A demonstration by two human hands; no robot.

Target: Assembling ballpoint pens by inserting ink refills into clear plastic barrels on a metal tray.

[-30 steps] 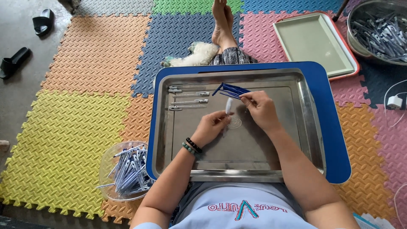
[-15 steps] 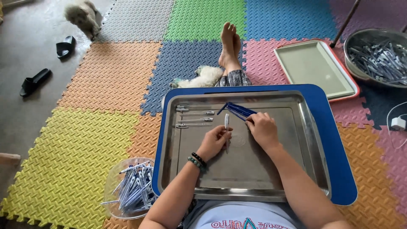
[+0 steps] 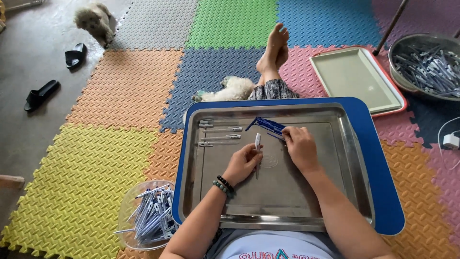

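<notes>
A steel tray [image 3: 354,168] rests on a blue board [image 3: 383,192] across my lap. My left hand [image 3: 243,164] holds a white pen barrel [image 3: 258,144] upright over the tray's middle. My right hand [image 3: 299,146] grips a bundle of thin blue pen refills [image 3: 269,125] that point to the upper left. Three finished white pens [image 3: 220,135] lie in a row at the tray's far left corner.
A clear bowl of white pens [image 3: 148,216] sits at my left knee. At the far right stand a pale tray [image 3: 354,79] and a metal bowl of pen parts [image 3: 426,64]. A white dog [image 3: 230,88] lies by my foot; another dog [image 3: 96,19] and black sandals [image 3: 43,93] are far left.
The view has shifted down and closer. My left hand has raised the white barrel a little; the right hand still holds the blue refills in the same spot. The far dog has walked nearer.
</notes>
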